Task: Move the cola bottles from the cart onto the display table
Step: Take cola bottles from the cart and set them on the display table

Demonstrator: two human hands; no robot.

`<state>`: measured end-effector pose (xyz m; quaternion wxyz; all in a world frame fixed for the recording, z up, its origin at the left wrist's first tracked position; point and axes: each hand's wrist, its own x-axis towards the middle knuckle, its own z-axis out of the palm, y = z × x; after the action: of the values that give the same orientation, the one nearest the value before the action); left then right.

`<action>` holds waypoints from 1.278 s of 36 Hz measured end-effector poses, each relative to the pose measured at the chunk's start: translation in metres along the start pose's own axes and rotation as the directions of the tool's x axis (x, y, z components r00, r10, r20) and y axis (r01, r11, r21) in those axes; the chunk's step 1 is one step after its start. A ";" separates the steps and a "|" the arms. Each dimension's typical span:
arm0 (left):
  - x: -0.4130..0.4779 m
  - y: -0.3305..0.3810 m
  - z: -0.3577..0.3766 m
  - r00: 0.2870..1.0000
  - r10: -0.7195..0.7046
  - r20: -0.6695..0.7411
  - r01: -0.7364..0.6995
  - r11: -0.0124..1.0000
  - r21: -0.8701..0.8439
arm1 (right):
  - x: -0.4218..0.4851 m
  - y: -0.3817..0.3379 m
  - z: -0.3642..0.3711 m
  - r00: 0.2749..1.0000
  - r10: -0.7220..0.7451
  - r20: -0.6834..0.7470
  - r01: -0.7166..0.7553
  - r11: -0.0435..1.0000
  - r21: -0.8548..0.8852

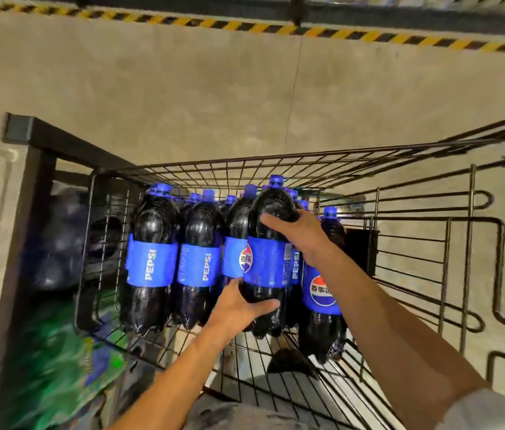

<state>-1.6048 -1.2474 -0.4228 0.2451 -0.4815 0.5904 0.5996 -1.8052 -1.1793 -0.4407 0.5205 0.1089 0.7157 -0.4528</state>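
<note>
Head view looks down into the wire cart, where cola bottles stand packed upright along its far wall, each dark, nearly black, with a blue cap and a blue Pepsi label band. The held bottle is inside the cart, at the front of that row near its middle, with its cap showing above the others and its label turned to plain dotted blue and small print. The left hand wraps fingers and thumb round its lower body, under the label. The right hand curls over its shoulder, above the label. Whether its base touches the cart's floor cannot be told.
</note>
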 end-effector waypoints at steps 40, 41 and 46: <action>-0.192 -0.078 -0.072 0.700 0.246 -0.671 -0.458 0.875 -0.156 | -0.252 -0.069 0.165 0.742 -0.601 0.298 0.638 0.769 -0.038; -0.202 -0.083 -0.076 0.674 0.250 -0.695 -0.481 0.863 -0.156 | -0.265 -0.069 0.173 0.716 -0.620 0.320 0.660 0.751 -0.022; -0.254 -0.103 -0.091 0.543 0.256 -0.800 -0.580 0.803 -0.137 | -0.332 -0.067 0.210 0.580 -0.691 0.432 0.750 0.660 0.048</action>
<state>-1.3841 -1.2444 -0.2366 -0.2744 -0.5627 0.6052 0.4917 -1.5671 -1.2726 -0.1349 0.4362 -0.3264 0.6000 -0.5858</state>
